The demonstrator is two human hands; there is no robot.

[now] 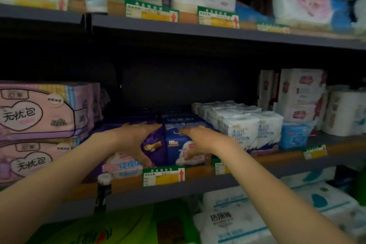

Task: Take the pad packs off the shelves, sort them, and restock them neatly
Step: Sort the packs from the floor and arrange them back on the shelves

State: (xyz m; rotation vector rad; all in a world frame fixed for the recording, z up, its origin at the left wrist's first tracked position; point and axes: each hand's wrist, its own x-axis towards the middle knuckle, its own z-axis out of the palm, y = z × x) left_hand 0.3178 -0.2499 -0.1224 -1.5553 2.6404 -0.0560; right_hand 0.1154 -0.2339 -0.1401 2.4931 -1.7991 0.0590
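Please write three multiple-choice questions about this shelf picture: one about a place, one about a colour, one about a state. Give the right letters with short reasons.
1. Where are the large pink packs?
A. Left of the hands
B. Right of the hands
C. On the top shelf

2. What colour is the pack under the right hand?
A. Green
B. Dark blue
C. Yellow

3. How is the left hand?
A. Closed in a fist
B. Spread on the purple pack
C. Hanging below the shelf

Answers: 1 A, they are stacked at the left edge. 2 B, the blue pack shows beside the fingers. 3 B, fingers lie on top, thumb down its front.
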